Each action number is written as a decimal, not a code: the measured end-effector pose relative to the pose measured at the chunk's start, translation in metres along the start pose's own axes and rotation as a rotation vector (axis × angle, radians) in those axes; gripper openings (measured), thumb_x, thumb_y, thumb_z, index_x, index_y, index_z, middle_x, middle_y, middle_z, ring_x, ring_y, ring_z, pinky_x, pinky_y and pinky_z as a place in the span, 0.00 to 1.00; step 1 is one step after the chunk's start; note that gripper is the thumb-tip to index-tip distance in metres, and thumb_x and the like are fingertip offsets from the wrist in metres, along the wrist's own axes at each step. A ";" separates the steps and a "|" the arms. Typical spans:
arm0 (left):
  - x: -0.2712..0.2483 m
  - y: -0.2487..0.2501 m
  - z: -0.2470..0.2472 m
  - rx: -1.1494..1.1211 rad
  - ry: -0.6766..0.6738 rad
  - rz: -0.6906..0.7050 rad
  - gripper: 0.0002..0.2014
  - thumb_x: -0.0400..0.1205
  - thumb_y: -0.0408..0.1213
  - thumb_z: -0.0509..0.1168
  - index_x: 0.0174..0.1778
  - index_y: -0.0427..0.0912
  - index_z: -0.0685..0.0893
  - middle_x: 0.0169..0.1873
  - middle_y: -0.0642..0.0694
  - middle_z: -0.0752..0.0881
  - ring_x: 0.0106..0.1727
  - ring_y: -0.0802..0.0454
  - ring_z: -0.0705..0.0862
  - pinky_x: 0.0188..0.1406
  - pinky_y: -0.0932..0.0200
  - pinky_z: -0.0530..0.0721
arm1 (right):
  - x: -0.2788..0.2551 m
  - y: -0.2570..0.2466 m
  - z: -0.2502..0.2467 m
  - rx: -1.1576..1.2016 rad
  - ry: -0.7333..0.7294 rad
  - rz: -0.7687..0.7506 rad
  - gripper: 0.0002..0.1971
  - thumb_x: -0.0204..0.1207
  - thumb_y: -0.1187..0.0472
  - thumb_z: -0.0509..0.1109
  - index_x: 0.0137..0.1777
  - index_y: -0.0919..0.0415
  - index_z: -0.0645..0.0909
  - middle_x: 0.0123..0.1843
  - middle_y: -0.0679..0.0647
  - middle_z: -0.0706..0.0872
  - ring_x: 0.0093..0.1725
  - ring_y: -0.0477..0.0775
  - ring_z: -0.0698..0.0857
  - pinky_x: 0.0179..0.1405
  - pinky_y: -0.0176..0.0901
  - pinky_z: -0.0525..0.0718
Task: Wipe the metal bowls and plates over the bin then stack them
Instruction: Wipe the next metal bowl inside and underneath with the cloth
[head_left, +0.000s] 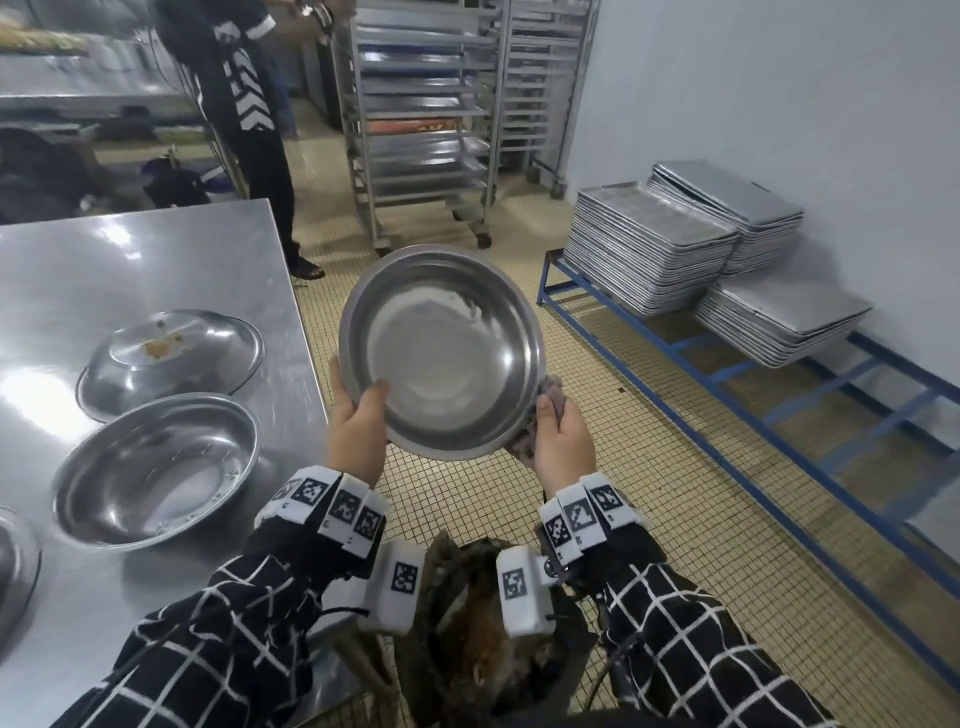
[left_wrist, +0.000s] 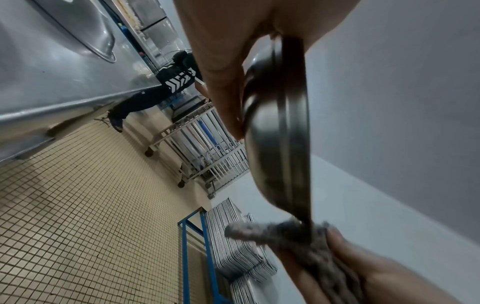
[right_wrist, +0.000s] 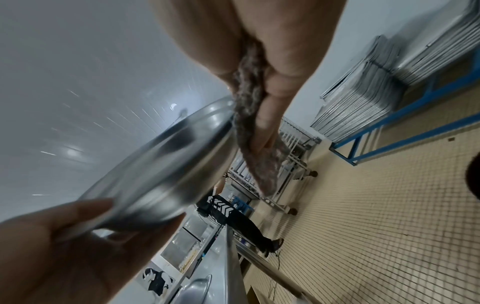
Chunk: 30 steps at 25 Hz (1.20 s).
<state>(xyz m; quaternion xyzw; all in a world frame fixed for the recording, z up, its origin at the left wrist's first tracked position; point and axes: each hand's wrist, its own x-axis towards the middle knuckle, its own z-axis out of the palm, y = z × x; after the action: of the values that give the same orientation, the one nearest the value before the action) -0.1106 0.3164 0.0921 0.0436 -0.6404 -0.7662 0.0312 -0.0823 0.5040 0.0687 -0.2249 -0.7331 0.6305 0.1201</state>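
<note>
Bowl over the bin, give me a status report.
Left hand grips bowl rim. Right hand holds cloth against opposite rim. Bowl tilted above bin. Nothing in the way.

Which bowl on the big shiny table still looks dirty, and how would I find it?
Start at the steel table on the left. Two bowls sit near its right edge; take the farther one, the upside-down bowl. Unlike the upright bowl in front of it, it has brownish food smears on its flat bottom.
</note>
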 end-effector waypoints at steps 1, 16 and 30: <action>0.000 0.003 -0.001 -0.009 0.030 0.017 0.28 0.86 0.39 0.58 0.81 0.58 0.57 0.66 0.54 0.76 0.65 0.54 0.78 0.66 0.59 0.75 | -0.003 0.002 0.000 -0.029 0.034 -0.021 0.11 0.85 0.50 0.56 0.56 0.56 0.74 0.44 0.46 0.81 0.44 0.49 0.84 0.44 0.47 0.88; 0.023 0.010 -0.021 0.102 -0.104 0.039 0.29 0.86 0.53 0.55 0.82 0.47 0.61 0.76 0.44 0.73 0.75 0.47 0.73 0.73 0.51 0.73 | -0.020 0.016 0.017 -1.054 -0.559 -0.840 0.34 0.82 0.39 0.34 0.76 0.50 0.71 0.74 0.50 0.78 0.73 0.55 0.75 0.74 0.49 0.71; 0.023 -0.002 -0.024 0.168 -0.139 -0.010 0.47 0.67 0.76 0.61 0.79 0.54 0.68 0.74 0.48 0.75 0.76 0.46 0.72 0.77 0.38 0.67 | 0.014 0.019 -0.004 -1.412 -0.507 -0.632 0.27 0.85 0.43 0.39 0.84 0.43 0.45 0.84 0.40 0.45 0.84 0.46 0.39 0.81 0.65 0.40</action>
<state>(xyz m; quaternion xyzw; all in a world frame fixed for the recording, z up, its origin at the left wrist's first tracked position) -0.1313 0.2913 0.0850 -0.0040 -0.7028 -0.7111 -0.0210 -0.0896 0.5158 0.0494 0.1193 -0.9917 -0.0124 -0.0473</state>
